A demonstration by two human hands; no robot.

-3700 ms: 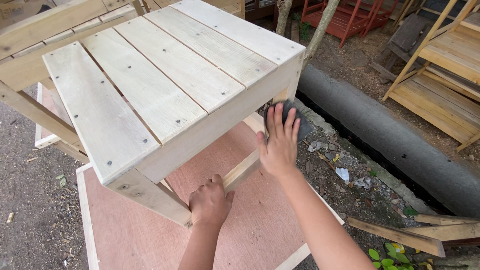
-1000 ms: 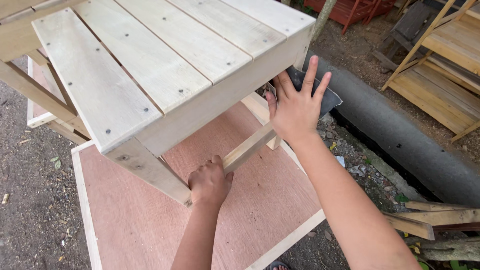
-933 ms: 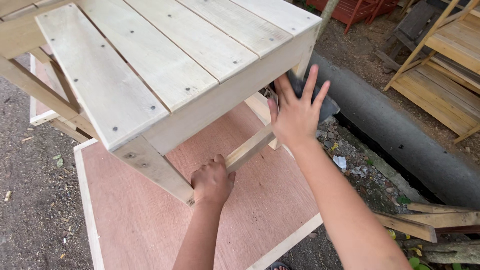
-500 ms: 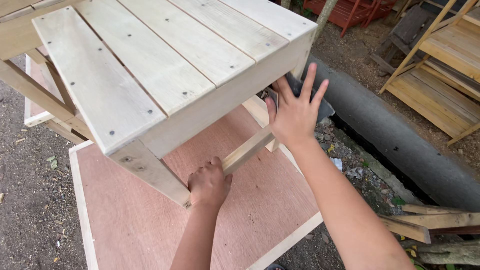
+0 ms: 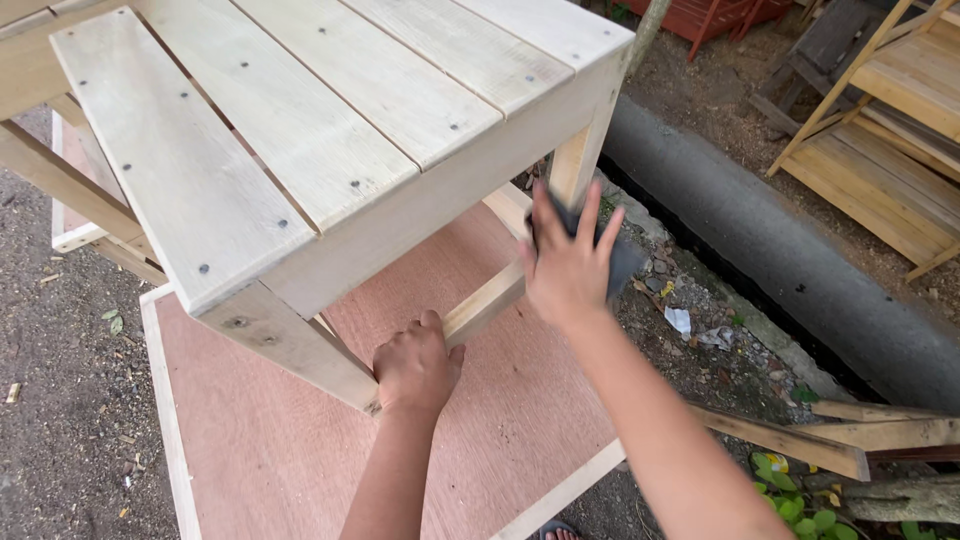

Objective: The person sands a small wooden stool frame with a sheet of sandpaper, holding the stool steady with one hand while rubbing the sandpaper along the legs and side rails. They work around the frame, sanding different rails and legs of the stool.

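Note:
A pale wooden table (image 5: 300,150) with a slatted, screwed top stands tilted over a reddish plywood sheet (image 5: 480,440). My left hand (image 5: 415,365) grips the table's near leg low down, next to the lower crossbar (image 5: 485,300). My right hand (image 5: 565,265) presses a dark sheet of sandpaper (image 5: 620,265) flat against the far leg (image 5: 575,165), fingers spread over it. Most of the sandpaper is hidden under my palm.
A grey concrete pipe (image 5: 800,270) runs along the right beside dirt and rubble. Wooden shelving (image 5: 890,110) stands at the upper right. Loose timber offcuts (image 5: 850,440) lie at the lower right. Gravel ground (image 5: 60,400) is on the left.
My right hand with the sandpaper has slid down the far leg, from just under the tabletop edge towards the crossbar. My left hand has kept its grip on the near leg.

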